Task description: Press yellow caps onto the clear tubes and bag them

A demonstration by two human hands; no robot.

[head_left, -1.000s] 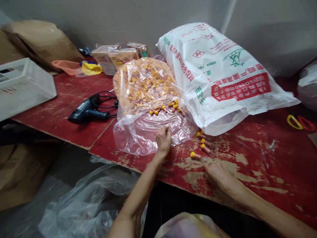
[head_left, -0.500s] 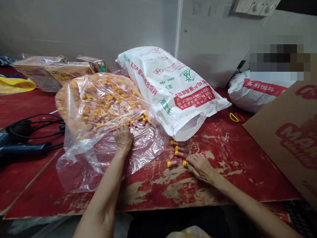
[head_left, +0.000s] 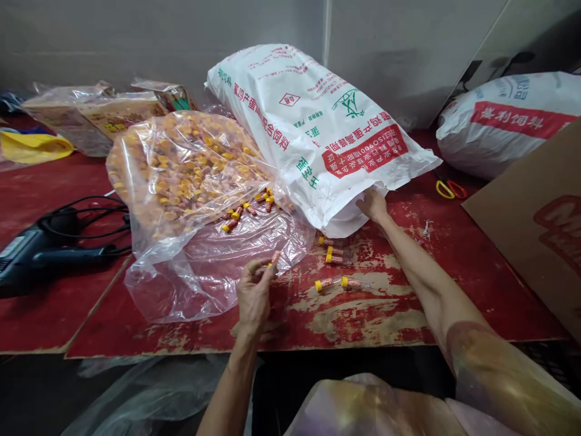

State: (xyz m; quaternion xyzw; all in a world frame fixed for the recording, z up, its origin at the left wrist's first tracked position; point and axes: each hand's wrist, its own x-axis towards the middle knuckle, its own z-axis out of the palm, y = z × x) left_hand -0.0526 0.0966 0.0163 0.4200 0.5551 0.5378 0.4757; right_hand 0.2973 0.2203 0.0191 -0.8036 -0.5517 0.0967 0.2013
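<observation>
My left hand (head_left: 254, 297) pinches a small yellow-capped tube (head_left: 275, 259) with a red-and-white pattern, just over the front of a clear plastic bag (head_left: 181, 293). Many similar tubes fill that bag, and several lie loose near its mouth. My right hand (head_left: 374, 204) reaches into the open end of a printed white sack (head_left: 297, 112); its fingers are hidden inside. Between my hands, several clear tubes with yellow caps (head_left: 356, 283) and patterned contents lie on the worn red table (head_left: 290, 321).
A dark corded heat gun (head_left: 68, 254) lies at the left, with wrapped packages (head_left: 122, 115) behind it. Yellow-and-red-handled scissors (head_left: 449, 189) rest near a second white sack (head_left: 499, 139). A cardboard box (head_left: 512, 224) stands at the right edge.
My left hand has moved from the bag's mouth toward me, lifting a small tube. My right hand has left the tubes on the table and gone into the white sack's opening.
</observation>
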